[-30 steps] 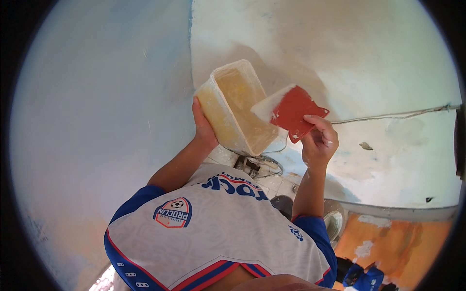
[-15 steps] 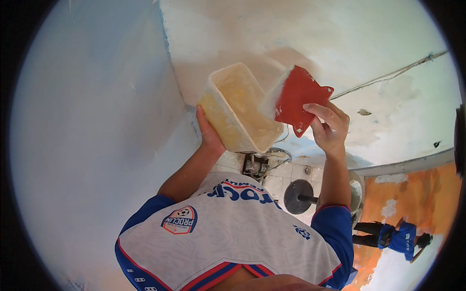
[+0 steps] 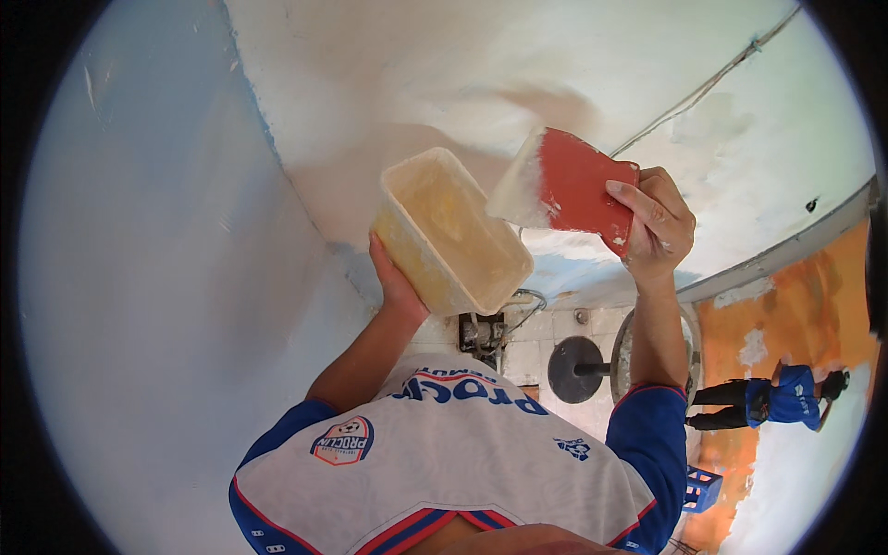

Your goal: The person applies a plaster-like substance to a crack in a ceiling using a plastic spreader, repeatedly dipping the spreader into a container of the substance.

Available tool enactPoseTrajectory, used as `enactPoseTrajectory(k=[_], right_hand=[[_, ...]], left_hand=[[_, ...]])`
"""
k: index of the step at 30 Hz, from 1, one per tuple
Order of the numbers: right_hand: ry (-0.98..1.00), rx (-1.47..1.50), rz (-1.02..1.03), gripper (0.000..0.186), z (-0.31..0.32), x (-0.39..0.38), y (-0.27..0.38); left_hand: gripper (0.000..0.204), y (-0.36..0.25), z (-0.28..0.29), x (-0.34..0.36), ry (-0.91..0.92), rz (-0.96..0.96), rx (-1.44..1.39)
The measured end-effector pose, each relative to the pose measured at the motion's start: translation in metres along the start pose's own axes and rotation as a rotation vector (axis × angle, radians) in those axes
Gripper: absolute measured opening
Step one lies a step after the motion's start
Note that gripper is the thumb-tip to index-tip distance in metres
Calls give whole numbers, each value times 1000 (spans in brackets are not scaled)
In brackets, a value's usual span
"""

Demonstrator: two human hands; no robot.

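Pale, patchy wall (image 3: 388,74) behind: my left hand (image 3: 400,289), spread wide, grips a yellowed tub (image 3: 413,248); my right hand (image 3: 664,224), closed, pinches a red spreader (image 3: 583,180) near the tub's rim. Beyond, a co-worker (image 3: 794,395) stands near an orange wall (image 3: 791,319).

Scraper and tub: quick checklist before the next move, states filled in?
1. Tub held: ok, left hand against its outer side; some fingers hidden.
2. Red scraper held: ok, right hand grips it, thumb on the near face.
3. Scraper end coated: ok, pale material on the side toward the tub.
4. Scraper clear of tub rim: cannot tell, they nearly meet in this view.
5. Amount in tub: cannot tell, inside looks smeared.
6. Co-worker clear: ok, off by the orange wall.
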State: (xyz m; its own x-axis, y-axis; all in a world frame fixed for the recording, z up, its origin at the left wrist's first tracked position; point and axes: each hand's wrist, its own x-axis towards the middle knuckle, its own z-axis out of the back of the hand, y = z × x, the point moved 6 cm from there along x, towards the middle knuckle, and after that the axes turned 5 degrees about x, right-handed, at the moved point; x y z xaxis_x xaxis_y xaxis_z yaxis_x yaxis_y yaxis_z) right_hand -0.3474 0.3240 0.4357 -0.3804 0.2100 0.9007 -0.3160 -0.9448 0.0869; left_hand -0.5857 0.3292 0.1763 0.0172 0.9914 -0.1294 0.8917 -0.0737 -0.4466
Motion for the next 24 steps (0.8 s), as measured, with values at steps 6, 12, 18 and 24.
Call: enactPoseTrajectory(k=[6,12,18,24], right_hand=[[-18,-74,13,22,20,7,-3],[-82,24,63,18,32,44,-34],[-138,295,-436,12,80,77,-95],[-103,366,-551,15,107,154,-130]], left_hand=[[87,24,-10,11,103,-18,-25],[88,35,1,21,127,-90,-42],[86,57,-15,27,164,-147,-62],[86,79,-20,30,99,-154,-73]])
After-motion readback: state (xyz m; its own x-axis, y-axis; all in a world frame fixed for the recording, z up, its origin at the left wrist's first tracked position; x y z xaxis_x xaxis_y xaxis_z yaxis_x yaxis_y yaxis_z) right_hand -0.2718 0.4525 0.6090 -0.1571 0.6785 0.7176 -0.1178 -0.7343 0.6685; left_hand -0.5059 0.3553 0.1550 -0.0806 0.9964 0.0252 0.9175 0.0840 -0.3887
